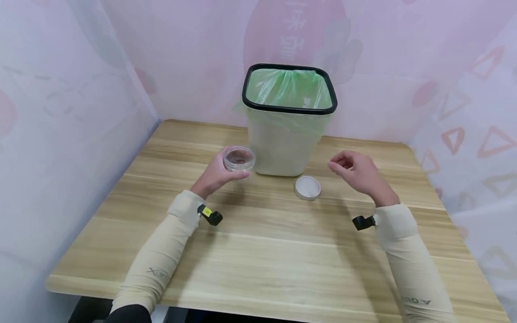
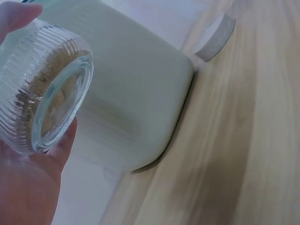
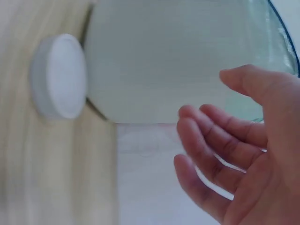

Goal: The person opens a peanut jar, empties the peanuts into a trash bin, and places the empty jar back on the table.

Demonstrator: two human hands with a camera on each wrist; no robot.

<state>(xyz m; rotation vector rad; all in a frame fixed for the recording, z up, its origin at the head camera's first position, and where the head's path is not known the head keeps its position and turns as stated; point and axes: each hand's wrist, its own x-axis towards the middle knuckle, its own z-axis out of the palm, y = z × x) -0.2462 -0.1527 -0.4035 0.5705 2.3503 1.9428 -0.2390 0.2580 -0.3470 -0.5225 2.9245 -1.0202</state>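
Observation:
My left hand (image 1: 216, 176) grips a clear ribbed glass jar (image 1: 239, 159) by its side, raised over the table just left of the bin. The jar's mouth is uncovered, and a little brownish stuff shows through the glass in the left wrist view, where the jar (image 2: 44, 91) is tilted. A round white lid (image 1: 308, 187) lies on the table in front of the bin, between the two hands. To the right of that lid hovers my right hand (image 1: 357, 172), its fingers loosely bent with nothing between them, as the right wrist view also shows.
A pale bin (image 1: 280, 143) with a black rim and a green plastic liner (image 1: 288, 87) stands at the back of the wooden table (image 1: 258, 251). Printed cloth walls (image 1: 194, 63) enclose the table at the back and both sides.

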